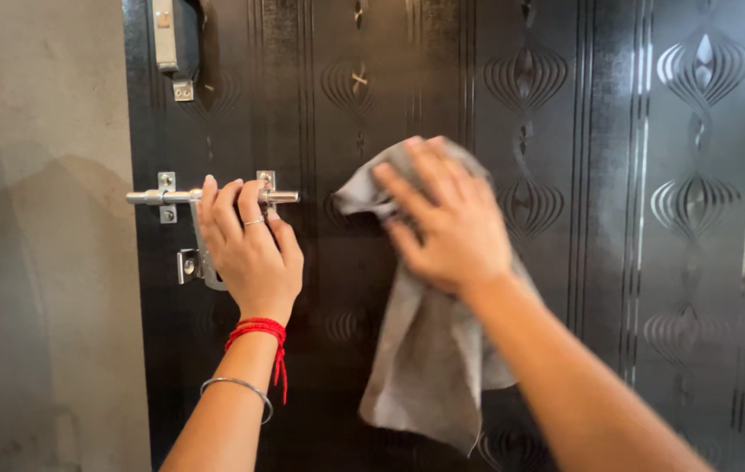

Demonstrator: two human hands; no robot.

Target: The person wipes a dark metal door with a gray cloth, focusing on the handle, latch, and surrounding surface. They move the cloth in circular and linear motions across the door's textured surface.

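Note:
A glossy black door (617,105) with carved ornament fills most of the view. My left hand (250,249) grips the silver sliding bolt (149,197) near the door's left edge, fingers curled over the bar; a ring, a red thread and a metal bangle show on that hand and wrist. My right hand (447,218) presses a grey cloth (429,358) flat against the door panel at the middle. The cloth hangs loosely below the palm.
A rough grey plaster wall (36,262) borders the door on the left. A second silver latch fitting (167,44) sits high on the door's left edge.

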